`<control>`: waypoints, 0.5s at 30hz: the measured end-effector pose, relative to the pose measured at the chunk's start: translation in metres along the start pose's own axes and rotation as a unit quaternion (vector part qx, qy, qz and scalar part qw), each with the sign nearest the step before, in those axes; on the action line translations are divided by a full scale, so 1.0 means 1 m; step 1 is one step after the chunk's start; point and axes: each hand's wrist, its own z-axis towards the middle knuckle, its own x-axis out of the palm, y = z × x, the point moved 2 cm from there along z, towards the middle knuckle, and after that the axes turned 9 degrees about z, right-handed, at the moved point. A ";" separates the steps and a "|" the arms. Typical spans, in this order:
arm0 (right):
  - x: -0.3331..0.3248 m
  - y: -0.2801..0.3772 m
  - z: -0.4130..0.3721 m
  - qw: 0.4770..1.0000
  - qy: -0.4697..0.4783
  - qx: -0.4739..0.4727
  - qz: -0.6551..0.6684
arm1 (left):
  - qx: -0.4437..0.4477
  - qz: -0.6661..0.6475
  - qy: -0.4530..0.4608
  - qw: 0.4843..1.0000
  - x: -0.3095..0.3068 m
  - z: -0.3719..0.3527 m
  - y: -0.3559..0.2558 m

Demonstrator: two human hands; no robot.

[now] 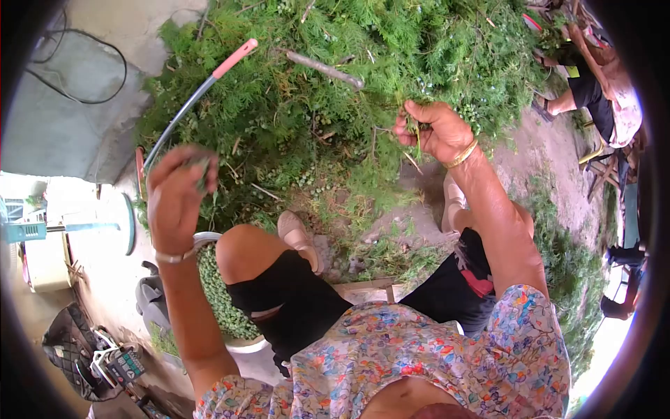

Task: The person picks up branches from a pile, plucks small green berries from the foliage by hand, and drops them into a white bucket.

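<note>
My right hand (pixel 438 131) is closed on a thin green conifer sprig (pixel 419 137), pinched between thumb and fingers above the pile. My left hand (pixel 176 188) is raised at the left, its fingers curled and smeared by motion. Something grey-green (pixel 203 172) shows at its fingertips, too blurred to name. In front of my knees spreads a large heap of conifer branches (pixel 307 119) dotted with small green cones. Beside my left knee, partly hidden by the leg and forearm, stands a white bucket (pixel 250 347) filled with small round green cones (pixel 222 297).
A curved metal tool with a pink handle (pixel 236 59) and a cut stick (pixel 325 70) lie on the heap. Another person (pixel 606 98) sits at the upper right. A grey slab with a black cable (pixel 124 77) is at the left; a dark quilted bag (pixel 70 346) lies lower left.
</note>
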 end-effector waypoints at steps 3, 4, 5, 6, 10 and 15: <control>0.002 -0.002 -0.005 1.000 0.008 -0.012 0.024 | -0.142 0.090 -0.037 0.985 -0.061 -0.052 0.035; 0.005 -0.001 -0.008 0.999 0.006 -0.021 0.027 | -0.194 0.174 -0.043 0.964 -0.078 -0.072 0.051; 0.005 0.000 -0.009 0.999 0.006 -0.026 0.029 | -0.253 0.229 -0.015 0.940 -0.091 -0.091 0.065; 0.004 -0.001 -0.007 0.998 0.009 -0.010 0.055 | -0.194 0.382 0.013 0.903 -0.104 -0.114 0.088; 0.005 -0.004 -0.006 0.995 0.017 0.004 0.103 | -0.170 0.633 0.041 0.754 -0.115 -0.155 0.105; 0.008 -0.008 -0.005 0.992 0.013 0.018 0.122 | -0.141 0.392 -0.149 0.897 -0.048 -0.101 0.040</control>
